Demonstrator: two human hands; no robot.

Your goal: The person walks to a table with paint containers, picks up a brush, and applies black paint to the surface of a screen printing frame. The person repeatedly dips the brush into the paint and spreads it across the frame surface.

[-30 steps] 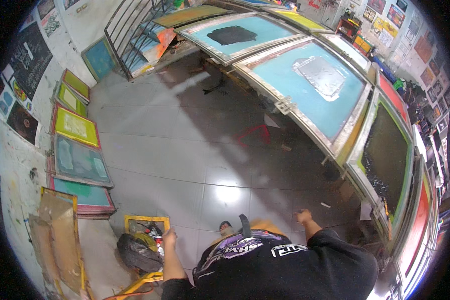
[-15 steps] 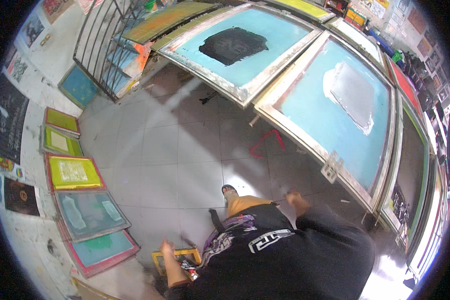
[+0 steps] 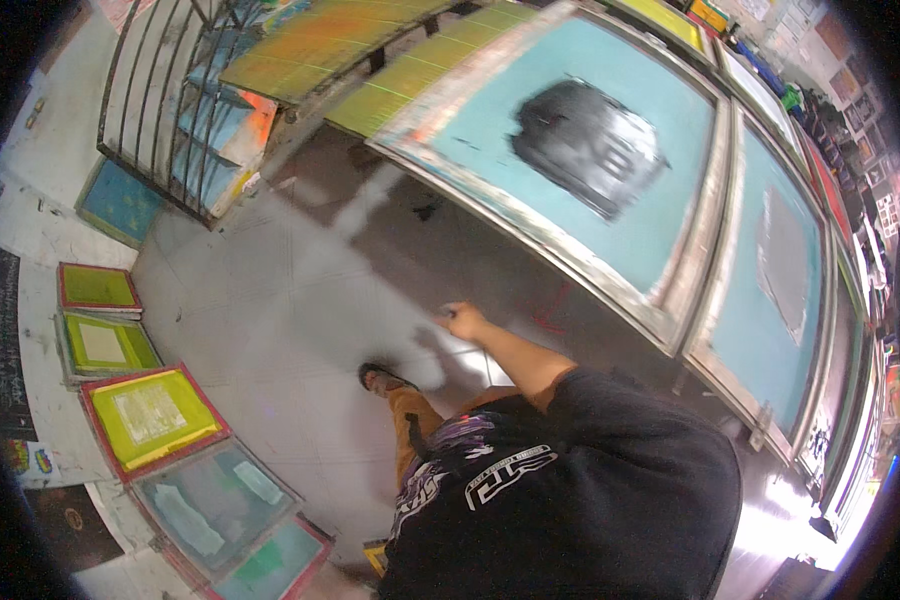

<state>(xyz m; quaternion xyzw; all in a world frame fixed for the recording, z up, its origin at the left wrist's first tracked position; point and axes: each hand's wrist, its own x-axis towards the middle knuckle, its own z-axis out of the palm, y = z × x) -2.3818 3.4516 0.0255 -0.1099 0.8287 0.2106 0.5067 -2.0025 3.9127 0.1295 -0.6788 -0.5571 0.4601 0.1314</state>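
Observation:
My right hand (image 3: 461, 321) hangs over the tiled floor in the middle, in front of my body. Its fingers look curled together, and a small dark spot shows at their tips; what it is, if anything held, I cannot make out. My left hand is out of sight. Nearest to the right hand is a large framed printing screen (image 3: 530, 90) with light blue mesh and a dark, shiny ink patch (image 3: 588, 150). To its right lies a second blue screen (image 3: 750, 300) with a grey patch (image 3: 785, 262).
Small framed screens in yellow (image 3: 192, 385) and grey-blue (image 3: 210, 510) lean along the left wall. A black metal rack (image 3: 120, 120) stands at the far left beside yellow-green boards (image 3: 410, 90). My foot (image 3: 378, 378) is on the grey tiled floor (image 3: 240, 290).
My view has turned, and I have moved closer to the dark-patched screen. My right hand has swung forward over the floor. My left hand has left the view.

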